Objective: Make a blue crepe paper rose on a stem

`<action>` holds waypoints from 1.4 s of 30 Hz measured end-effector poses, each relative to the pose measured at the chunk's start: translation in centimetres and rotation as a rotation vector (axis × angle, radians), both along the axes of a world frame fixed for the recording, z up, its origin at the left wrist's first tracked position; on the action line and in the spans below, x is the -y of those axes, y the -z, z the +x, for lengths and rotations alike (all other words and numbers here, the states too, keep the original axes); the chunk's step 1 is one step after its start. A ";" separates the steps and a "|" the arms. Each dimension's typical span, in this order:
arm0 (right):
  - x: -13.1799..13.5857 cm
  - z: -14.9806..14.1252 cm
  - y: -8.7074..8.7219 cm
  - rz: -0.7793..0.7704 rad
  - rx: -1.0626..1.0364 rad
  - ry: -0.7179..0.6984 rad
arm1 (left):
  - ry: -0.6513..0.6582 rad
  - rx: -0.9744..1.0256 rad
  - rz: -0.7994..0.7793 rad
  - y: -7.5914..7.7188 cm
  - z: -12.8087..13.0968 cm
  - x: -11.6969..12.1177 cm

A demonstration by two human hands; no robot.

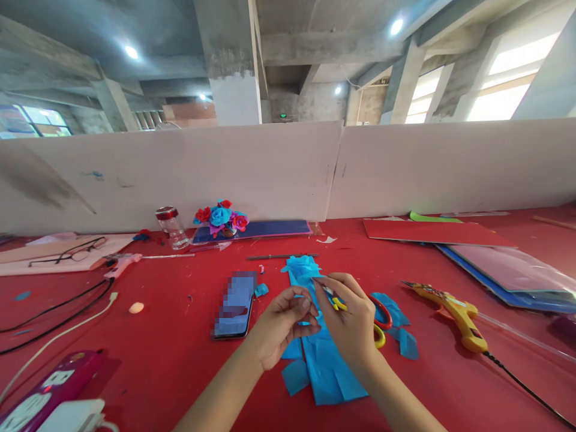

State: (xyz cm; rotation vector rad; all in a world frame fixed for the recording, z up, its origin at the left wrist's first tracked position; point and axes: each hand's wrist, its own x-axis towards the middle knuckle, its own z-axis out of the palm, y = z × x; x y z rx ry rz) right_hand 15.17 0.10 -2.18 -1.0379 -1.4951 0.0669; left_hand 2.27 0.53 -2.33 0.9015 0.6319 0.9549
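Above the strip of blue crepe paper (333,384), my left hand (285,324) is closed, thumb pressed to the curled fingers. My right hand (351,321) pinches close beside it with thumb and forefinger. Whatever sits between the fingertips is too small to make out. Gathered blue paper (302,265) lies just beyond the hands. Scissors with red and yellow handles (381,318) lie partly hidden under my right hand. Small cut blue pieces (296,377) are scattered on both sides of the strip.
A phone (240,306) lies left of the hands, a yellow glue gun (459,315) right. Behind stand paper flowers (220,216) and a glass jar (175,231). A power strip (58,378), a pink glue gun (123,265) and cables are left; coloured sheets (508,273) lie right.
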 end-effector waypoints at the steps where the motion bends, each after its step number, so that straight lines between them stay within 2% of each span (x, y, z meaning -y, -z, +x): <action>1: 0.0 0.0 -0.1 -0.021 -0.021 0.002 | 0.000 -0.015 0.012 0.0 0.0 0.0; 6: 0.3 0.0 -0.2 -0.248 -0.214 -0.087 | -0.042 -0.105 0.087 -0.1 0.2 0.1; 11: 0.1 0.2 -0.4 -0.389 -0.506 -0.302 | -0.094 -0.183 0.206 0.2 0.3 -0.2; 15: 0.2 0.1 -0.7 -0.399 -0.595 -0.412 | -0.186 -0.249 0.338 0.6 0.4 -0.5; 19: 0.3 0.0 -0.9 -0.420 -0.644 -0.447 | -0.315 -0.410 0.521 1.0 0.2 -0.6; 24: 0.4 -0.1 -0.6 -0.428 -0.682 -0.484 | -0.427 -0.521 0.593 1.1 0.2 -0.4; 33: 0.4 -0.3 -0.6 -0.388 -0.678 -0.503 | -0.443 -0.645 0.709 0.9 0.0 0.4; 42: 0.6 -0.3 -0.8 -0.401 -0.695 -0.508 | -0.436 -0.653 0.743 0.6 0.0 0.8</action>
